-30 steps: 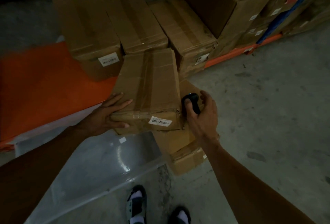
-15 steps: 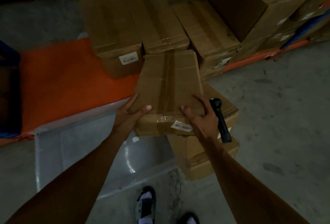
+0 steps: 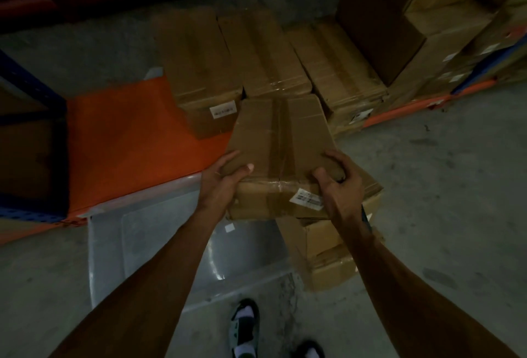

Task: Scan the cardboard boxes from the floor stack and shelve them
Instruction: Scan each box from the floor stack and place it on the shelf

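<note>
Both my hands, left [image 3: 221,183] and right [image 3: 339,186], curl round the taped brown cardboard box [image 3: 281,155] atop the floor stack [image 3: 330,255]; uneven hold could tip it.

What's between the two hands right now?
In the head view, the taped cardboard box spans the gap: the left hand grips its near-left corner, the right hand its near-right corner, with the barcode label between them.
</note>
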`<state>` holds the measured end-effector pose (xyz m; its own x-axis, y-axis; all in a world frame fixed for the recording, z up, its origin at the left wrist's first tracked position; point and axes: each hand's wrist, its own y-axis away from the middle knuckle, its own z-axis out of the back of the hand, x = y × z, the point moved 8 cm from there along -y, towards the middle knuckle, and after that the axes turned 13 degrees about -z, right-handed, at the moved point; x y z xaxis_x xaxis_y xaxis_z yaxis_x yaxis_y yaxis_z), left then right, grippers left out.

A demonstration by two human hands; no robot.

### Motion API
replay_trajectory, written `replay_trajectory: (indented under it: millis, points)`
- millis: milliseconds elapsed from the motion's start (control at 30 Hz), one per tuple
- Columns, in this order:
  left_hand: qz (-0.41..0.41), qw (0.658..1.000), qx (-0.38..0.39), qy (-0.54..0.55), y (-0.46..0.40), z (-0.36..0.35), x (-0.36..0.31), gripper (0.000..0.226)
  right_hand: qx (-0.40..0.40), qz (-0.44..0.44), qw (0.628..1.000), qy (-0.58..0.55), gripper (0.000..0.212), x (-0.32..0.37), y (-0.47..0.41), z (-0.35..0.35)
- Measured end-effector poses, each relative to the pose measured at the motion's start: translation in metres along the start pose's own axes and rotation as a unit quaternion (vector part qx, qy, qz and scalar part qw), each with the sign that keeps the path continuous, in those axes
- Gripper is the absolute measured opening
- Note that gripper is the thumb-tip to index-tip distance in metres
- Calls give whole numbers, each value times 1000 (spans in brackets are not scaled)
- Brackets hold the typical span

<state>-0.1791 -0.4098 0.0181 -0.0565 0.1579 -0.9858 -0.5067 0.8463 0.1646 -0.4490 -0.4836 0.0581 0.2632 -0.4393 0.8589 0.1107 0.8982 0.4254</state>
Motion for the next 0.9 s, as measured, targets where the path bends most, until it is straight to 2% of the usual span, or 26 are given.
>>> replay_trajectory:
  millis: [167, 367, 700, 900]
  points:
    - [-30, 1000, 5, -6, 20, -2, -103, 49, -3, 21, 1000, -13, 40, 68, 42, 28]
    - [-60, 998, 31, -20, 54, -37, -227, 47, -29, 36, 999, -26, 37, 158, 94, 101]
    - [-146, 980, 126, -57, 138, -167, -384, 48, -162, 78, 982, -52, 43, 243, 177, 298]
    - [-232, 959, 163, -24, 185, -220, -491, 46, -231, 144, 957, -102, 41, 300, 234, 382]
